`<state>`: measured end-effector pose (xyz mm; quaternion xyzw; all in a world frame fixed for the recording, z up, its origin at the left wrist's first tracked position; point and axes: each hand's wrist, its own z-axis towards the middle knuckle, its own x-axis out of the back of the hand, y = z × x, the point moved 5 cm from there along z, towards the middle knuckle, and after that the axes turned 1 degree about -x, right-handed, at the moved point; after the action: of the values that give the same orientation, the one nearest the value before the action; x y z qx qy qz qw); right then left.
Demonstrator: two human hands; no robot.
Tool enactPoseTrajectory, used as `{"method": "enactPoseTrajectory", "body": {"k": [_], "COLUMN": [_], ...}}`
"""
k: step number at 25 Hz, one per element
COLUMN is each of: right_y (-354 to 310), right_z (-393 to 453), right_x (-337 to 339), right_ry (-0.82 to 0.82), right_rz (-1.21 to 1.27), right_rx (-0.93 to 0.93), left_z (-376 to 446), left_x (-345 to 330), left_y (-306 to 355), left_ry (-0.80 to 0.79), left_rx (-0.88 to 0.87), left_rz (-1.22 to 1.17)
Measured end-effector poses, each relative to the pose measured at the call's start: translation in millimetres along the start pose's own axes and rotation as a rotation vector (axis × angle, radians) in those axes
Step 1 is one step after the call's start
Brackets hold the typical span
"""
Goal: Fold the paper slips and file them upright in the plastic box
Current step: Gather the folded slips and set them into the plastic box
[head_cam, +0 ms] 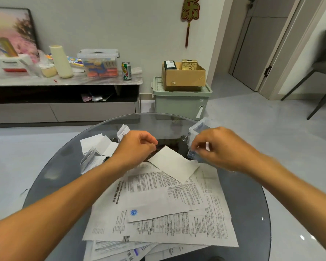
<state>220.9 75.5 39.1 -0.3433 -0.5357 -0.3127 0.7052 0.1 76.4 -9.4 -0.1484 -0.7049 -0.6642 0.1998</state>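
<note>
The right hand (222, 147) hovered right of centre, its fingers curled against the near end of the small clear plastic box (197, 131) and pinching something small and pale, too blurred to name. The left hand (135, 147) hung at centre with its fingers loosely curled; whether it gripped anything could not be told. Between and just below the two hands lay a blank white slip (174, 162), one corner lifted toward the left hand, resting on the upper edge of a spread of large printed sheets (158, 210) that covered the lower middle of the round glass table (252, 204). A heap of folded white slips (97, 147) sat left of the left hand. A green storage bin (181, 104) stood on the floor beyond the table's far edge.
</note>
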Motion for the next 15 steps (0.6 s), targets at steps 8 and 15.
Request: {"method": "enactPoseTrajectory", "body": {"k": [8,15], "right_y": [-36.5,-49.8], "right_z": [6.6,19.3], "right_x": [-80.8,-81.4], "right_ry": [-0.368,-0.357], "right_rz": [-0.131,-0.084], "right_rx": [-0.120,-0.156], "left_z": [7.1,12.8], "left_x": [43.9,112.5], "left_y": [-12.6,-63.9], "left_ry": [0.105,0.025], "left_rx": [-0.056,0.351], "left_rz": [0.321,0.690]}}
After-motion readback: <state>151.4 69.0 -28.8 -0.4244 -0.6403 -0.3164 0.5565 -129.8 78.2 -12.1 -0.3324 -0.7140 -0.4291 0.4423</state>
